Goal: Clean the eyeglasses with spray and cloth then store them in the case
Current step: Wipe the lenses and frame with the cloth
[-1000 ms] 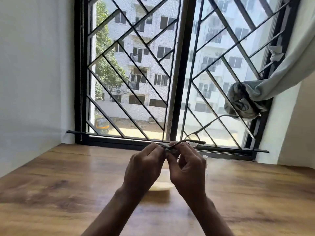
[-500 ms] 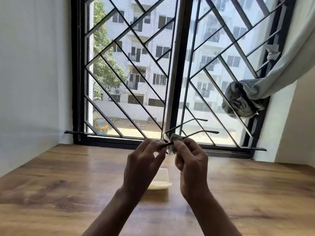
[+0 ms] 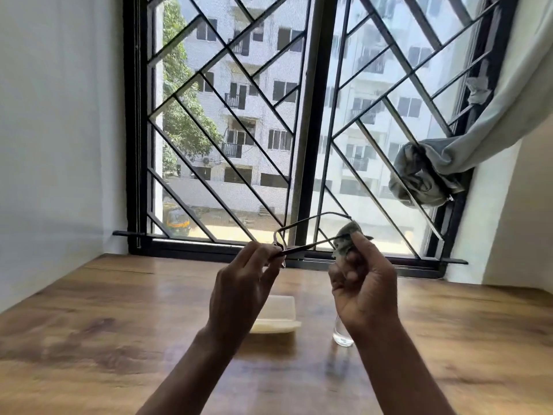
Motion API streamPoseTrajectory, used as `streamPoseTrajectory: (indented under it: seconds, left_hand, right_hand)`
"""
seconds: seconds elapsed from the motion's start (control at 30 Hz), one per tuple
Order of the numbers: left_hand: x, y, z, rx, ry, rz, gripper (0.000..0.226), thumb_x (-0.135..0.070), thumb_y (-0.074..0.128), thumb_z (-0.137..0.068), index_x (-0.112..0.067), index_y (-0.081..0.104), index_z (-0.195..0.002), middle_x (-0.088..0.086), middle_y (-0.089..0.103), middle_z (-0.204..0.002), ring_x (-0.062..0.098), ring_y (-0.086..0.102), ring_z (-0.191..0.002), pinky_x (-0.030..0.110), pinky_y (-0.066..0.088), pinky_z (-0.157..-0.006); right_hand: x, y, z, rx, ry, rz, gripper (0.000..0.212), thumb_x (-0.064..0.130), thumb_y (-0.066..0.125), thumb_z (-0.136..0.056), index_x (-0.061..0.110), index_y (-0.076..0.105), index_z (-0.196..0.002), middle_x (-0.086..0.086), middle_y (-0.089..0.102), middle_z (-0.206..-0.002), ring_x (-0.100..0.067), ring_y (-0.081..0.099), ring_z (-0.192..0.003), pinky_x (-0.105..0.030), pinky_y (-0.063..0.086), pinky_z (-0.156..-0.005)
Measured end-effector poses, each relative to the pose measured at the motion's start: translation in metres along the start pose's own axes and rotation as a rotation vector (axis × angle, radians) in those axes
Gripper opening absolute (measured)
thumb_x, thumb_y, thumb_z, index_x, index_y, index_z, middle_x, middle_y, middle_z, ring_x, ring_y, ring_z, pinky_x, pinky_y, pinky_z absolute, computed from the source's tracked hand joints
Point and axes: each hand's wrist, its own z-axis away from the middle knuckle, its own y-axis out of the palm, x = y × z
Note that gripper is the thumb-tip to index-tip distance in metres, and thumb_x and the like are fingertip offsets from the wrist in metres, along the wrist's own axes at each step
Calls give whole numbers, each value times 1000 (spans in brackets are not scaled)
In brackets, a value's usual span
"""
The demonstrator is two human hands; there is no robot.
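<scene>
Eyeglasses (image 3: 302,235) in left hand (image 3: 242,292), temples pointing right; cloth (image 3: 347,238) apparently wrapping one tip.

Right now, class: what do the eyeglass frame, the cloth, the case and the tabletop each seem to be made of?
Eyeglasses: thin dark wire, probably metal; very slim arms.
Cloth: soft grey fabric, bunched and creased.
Case: pale, matte and slightly translucent, likely plastic.
Table: brown wood grain with a slight sheen; solid wood or laminate, cannot tell.
</scene>
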Motion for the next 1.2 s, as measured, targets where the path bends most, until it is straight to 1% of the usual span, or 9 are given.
streamPoseTrajectory:
  seconds: [0.13,0.3,0.53,0.63,0.7,0.8,0.93,1.1,1.2]
  left_hand:
    - [2,-1,0,3,-24,-15,12,-21,69,-96,-10,73,-100,-3,70,-93,-5,47,-70,16,50,-63]
    - [4,-2,-1,-24,-82,-22,13,-23,69,-95,-11,74,-98,-3,70,-89,-2,49,-70,6,42,-67]
    - [5,-7,-5,-103,-124,29,11,-19,73,-92,-9,75,-97,-1,70,-84,7,56,-63,21,49,-62]
    - [1,-5,-5,-93,-117,39,10,-17,76,-91,-10,74,-98,-1,71,-84,9,59,-63,26,50,-60]
    - [-3,-2,-4,-70,-91,32,11,-20,74,-91,-11,74,-97,-2,70,-85,4,56,-64,25,51,-59]
    - [-8,2,-1,-41,-13,-8,14,-23,68,-95,-10,72,-92,-2,69,-85,1,52,-66,21,49,-56]
    - [-12,4,0,-36,91,-104,19,-23,63,-96,-8,72,-88,1,70,-84,14,61,-64,25,51,-52]
    - [-13,2,-2,-29,125,-137,20,-27,62,-98,-11,73,-94,-2,70,-87,11,61,-65,21,49,-53]
    - [-9,2,-1,6,112,-114,17,-26,65,-98,-11,73,-99,-2,71,-92,12,65,-66,25,56,-54]
  right_hand:
    - [3,-4,-4,25,48,-65,20,15,60,-91,15,70,-74,7,41,-54,-4,26,-38,-18,22,-39]
    - [2,-11,-10,-9,70,-109,15,17,62,-91,17,64,-76,6,47,-57,-4,35,-40,-18,28,-40]
    - [-21,-10,-3,105,77,105,8,15,69,-78,14,76,-81,-3,64,-70,-6,45,-49,-15,33,-47]
    - [-36,-4,8,183,48,246,14,7,68,-84,7,77,-94,-10,68,-74,-10,46,-49,-17,36,-47]
    - [-46,-1,15,220,15,324,15,2,65,-89,2,75,-101,-12,67,-75,-11,44,-48,-18,34,-45]
    - [-53,3,21,210,-64,386,11,-3,64,-90,3,72,-93,-8,62,-67,-11,39,-43,-19,31,-41]
    - [-51,2,20,163,-161,465,17,-7,64,-90,7,69,-81,-6,57,-61,-12,35,-44,-18,30,-41]
    - [-46,2,20,180,-128,426,20,-4,63,-90,9,68,-77,-4,52,-59,-10,34,-46,-18,25,-42]
    - [-39,1,15,169,-80,322,24,-3,63,-89,14,69,-73,-1,50,-57,-9,30,-44,-22,18,-43]
